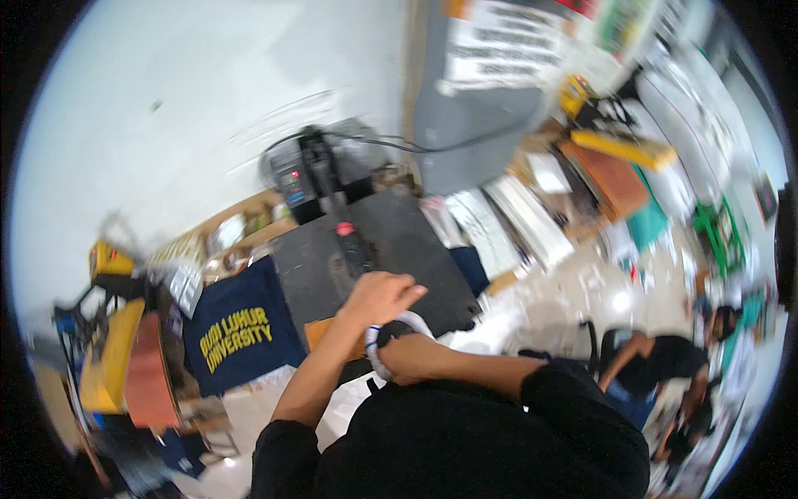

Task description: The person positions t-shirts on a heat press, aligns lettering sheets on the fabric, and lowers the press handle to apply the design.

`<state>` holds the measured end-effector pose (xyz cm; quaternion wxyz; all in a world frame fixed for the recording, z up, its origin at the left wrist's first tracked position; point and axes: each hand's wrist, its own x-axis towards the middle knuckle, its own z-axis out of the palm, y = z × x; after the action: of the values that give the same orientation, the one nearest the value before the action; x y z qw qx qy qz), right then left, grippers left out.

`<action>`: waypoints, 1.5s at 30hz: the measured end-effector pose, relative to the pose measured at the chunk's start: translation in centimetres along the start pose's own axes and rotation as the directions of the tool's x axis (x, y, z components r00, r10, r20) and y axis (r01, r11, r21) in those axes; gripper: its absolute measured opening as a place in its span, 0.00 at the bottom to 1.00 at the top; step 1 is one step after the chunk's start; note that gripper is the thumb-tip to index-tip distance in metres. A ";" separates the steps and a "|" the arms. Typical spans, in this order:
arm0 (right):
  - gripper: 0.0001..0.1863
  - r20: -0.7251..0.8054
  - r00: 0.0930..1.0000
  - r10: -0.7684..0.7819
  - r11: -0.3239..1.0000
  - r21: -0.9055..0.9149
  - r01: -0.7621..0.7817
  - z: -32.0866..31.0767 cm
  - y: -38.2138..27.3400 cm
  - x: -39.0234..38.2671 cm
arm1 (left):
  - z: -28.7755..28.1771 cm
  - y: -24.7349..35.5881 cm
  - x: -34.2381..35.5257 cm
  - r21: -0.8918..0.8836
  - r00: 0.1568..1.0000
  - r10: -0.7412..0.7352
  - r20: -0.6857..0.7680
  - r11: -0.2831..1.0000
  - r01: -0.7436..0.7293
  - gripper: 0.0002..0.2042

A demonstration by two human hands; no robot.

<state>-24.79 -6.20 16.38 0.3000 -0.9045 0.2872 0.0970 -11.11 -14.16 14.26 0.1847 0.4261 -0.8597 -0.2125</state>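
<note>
At the middle of the view, my left hand (379, 296) is closed at the near end of a black lever handle (353, 249) on a heat press. A red button sits on the handle, and its control box (291, 179) shows red digits. Below the handle lies the press's flat dark plate (407, 229). My right hand (403, 356) is just nearer to me, by the plate's front edge. A white ring-like band (376, 353) with something dark inside it is around or against that hand; its fingers are hidden. Motion blurs the picture.
Left of the press hangs a navy cloth bag (241, 328) with yellow lettering. Another press with a yellow edge (112, 358) stands farther left. White stacks (528, 224) lie to the right. Other people (665, 366) are at the right. A cable (449, 148) runs along the wall.
</note>
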 end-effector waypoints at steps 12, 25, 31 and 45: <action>0.11 0.398 0.917 -0.015 0.998 -0.048 0.037 1.2 2.2 2.8 | 2.5 -2.2 -10.2 -0.218 0.679 -0.390 -0.622 0.919 0.328 0.29; 0.19 0.422 0.900 0.106 0.992 0.014 -0.123 1.7 2.8 2.9 | 8.2 2.0 -15.4 0.182 0.671 -0.728 -0.140 0.648 0.740 0.48; 0.17 0.439 0.891 0.115 0.993 -0.037 -0.110 1.9 4.0 3.0 | 7.5 0.6 -14.6 -0.034 0.635 -0.765 0.104 0.636 0.771 0.50; 0.15 0.292 0.952 -0.096 0.995 0.043 0.088 3.0 5.9 2.8 | 5.8 0.6 -13.8 -0.052 0.585 -0.779 0.228 0.590 0.806 0.53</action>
<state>-25.89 -9.60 10.14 0.3567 -0.8880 0.1985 0.2118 -6.56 -1.42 7.84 0.0227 0.7288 -0.5732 -0.3739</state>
